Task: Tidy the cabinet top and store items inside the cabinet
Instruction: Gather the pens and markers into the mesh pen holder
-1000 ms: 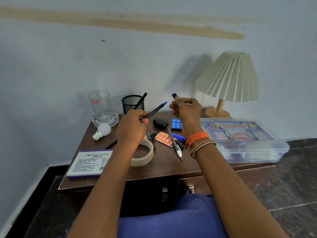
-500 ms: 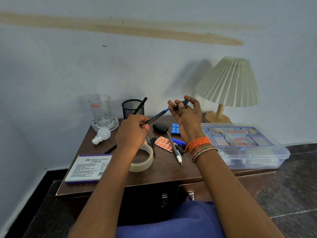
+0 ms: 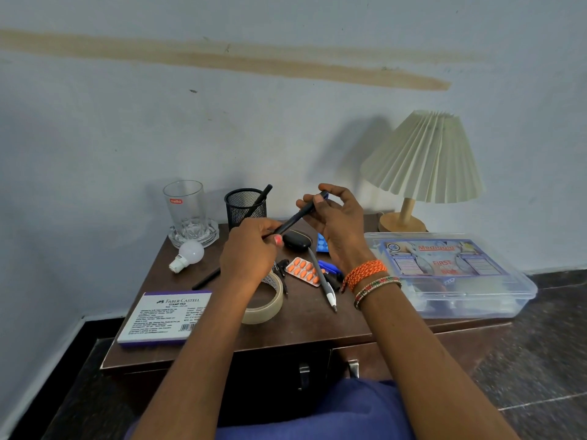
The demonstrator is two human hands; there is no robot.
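We've got the pen (image 3: 297, 217) held above the surface (image 3: 317, 325) w/ both hands: left hand (image 3: 251, 252) grips the lower barrel, right hand (image 3: 333, 217) pinches the capped end. Long axis runs near-left to far-right, tilted up. The mesh pen holder (image 3: 244, 208) sits just far-left of the left hand, so that hand's nearer for the drop, we reckon. Pen's slim, smooth dark plastic; holder's black wire mesh, round, one pen already in it.
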